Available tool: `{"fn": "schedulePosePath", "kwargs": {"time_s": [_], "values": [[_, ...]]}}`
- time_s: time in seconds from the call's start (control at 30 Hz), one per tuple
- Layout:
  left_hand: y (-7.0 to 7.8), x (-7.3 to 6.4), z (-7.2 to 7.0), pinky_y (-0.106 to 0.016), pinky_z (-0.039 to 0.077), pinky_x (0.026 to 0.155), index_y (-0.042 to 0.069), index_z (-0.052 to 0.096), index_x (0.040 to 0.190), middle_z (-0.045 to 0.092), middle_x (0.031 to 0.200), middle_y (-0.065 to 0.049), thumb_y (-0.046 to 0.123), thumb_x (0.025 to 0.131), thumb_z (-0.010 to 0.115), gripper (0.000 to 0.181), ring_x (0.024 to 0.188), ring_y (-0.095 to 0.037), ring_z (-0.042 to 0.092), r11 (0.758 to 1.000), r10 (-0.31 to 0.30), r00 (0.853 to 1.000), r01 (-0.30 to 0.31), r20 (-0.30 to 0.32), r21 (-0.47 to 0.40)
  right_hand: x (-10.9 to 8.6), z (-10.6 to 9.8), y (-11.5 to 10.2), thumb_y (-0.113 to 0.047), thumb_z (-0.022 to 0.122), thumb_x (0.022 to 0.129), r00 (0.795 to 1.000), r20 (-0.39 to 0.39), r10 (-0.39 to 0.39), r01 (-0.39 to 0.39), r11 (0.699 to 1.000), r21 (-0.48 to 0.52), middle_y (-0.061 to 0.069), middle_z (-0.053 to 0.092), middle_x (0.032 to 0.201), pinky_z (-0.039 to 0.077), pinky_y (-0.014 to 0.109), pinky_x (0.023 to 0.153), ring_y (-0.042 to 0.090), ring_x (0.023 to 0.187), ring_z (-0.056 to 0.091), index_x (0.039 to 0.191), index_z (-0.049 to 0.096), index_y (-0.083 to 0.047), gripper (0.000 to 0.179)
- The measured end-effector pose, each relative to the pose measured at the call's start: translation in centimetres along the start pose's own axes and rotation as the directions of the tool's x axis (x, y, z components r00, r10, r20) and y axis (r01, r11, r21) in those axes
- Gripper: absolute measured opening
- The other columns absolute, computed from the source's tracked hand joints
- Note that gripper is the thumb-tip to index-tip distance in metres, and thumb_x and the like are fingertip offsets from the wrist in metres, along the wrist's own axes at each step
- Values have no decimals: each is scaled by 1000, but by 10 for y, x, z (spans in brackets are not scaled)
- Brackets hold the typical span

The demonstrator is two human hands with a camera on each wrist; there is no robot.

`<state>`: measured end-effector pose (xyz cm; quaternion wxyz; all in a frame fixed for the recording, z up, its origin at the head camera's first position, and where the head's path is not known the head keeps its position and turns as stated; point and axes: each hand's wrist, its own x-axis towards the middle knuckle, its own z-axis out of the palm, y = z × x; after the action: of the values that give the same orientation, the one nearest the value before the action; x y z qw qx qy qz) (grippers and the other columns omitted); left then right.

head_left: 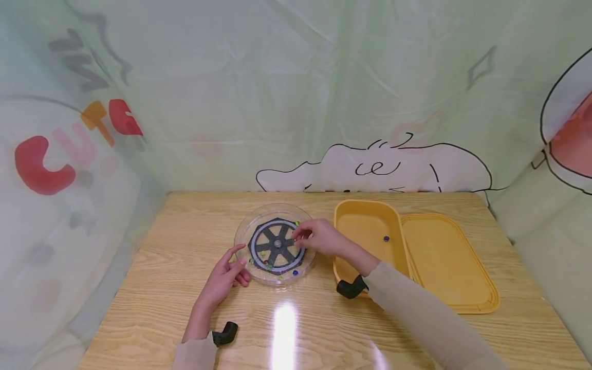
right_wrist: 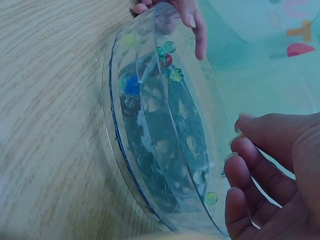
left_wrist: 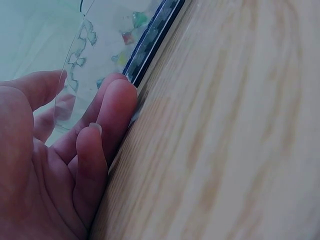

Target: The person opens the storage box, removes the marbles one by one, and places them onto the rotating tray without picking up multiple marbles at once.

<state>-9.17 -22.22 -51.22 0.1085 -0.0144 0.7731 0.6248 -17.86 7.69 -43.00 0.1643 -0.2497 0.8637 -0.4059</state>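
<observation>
A round clear dish (head_left: pixel 277 206) stands on the table with a dark spoked wheel pattern (head_left: pixel 277 244) showing at its base. My left hand (head_left: pixel 224 277) holds its near left side, with fingertips over the rim and other fingers low outside the wall, as the left wrist view shows. Inside lie several glass marbles, among them a blue marble (right_wrist: pixel 132 85), a red marble (right_wrist: pixel 166 60) and a yellow-green marble (right_wrist: pixel 211 198). Above the dish's right side, my right hand (head_left: pixel 319 236) pinches a tiny reddish marble between thumb and forefinger, mostly hidden by the fingertips.
Right of the dish stands a deep yellow box (head_left: pixel 365 221) with one dark blue marble (head_left: pixel 386 239) inside. Its flat yellow lid (head_left: pixel 448 262) lies against the box's right side. A printed curtain (head_left: pixel 296 103) closes off the wooden table (head_left: pixel 152 298) at the back and sides.
</observation>
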Motion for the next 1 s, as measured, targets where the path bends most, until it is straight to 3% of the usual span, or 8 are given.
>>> {"fn": "schedulePosePath", "kwargs": {"time_s": [0.23, 0.47, 0.87, 1.0], "values": [[0, 0, 1, -27, 49, 65, 28, 43, 147, 69, 81, -13, 30, 104, 55, 46, 69, -28, 66, 1000, 3, 1000, -3, 2, -3, -1, -2, 1, -8, 75, 89, 1000, -6, 7, -6, 1000, 18, -2, 67, 91, 50, 30, 76, 18, 85, 57, 106, 73, -2, 18], [0, 1, 0, -27, 48, 63, 24, 42, 148, 69, 80, -12, 29, 104, 55, 47, 67, -26, 67, 1000, 9, 1000, -9, 7, 0, -8, -19, 11, -11, 74, 90, 997, -77, -2, 3, 1000, 14, -2, 67, 89, 50, 33, 76, 19, 85, 58, 106, 74, -5, 17], [0, 2, -2, -26, 48, 63, 22, 42, 149, 69, 81, -13, 27, 104, 55, 47, 67, -26, 67, 1000, 25, 999, -25, 21, -10, -47, -62, 45, -13, 72, 92, 975, -219, 21, -30, 999, -40, 2, 69, 96, 48, 36, 80, 22, 90, 61, 106, 73, -5, 16], [-1, 2, -2, -27, 49, 63, 21, 42, 148, 69, 81, -14, 26, 104, 54, 46, 67, -26, 67, 999, 29, 999, -29, 19, -16, -60, -72, 58, -8, 72, 91, 973, -229, 23, -33, 999, -41, 8, 71, 97, 49, 36, 79, 25, 88, 62, 105, 72, 1, 17]]}}
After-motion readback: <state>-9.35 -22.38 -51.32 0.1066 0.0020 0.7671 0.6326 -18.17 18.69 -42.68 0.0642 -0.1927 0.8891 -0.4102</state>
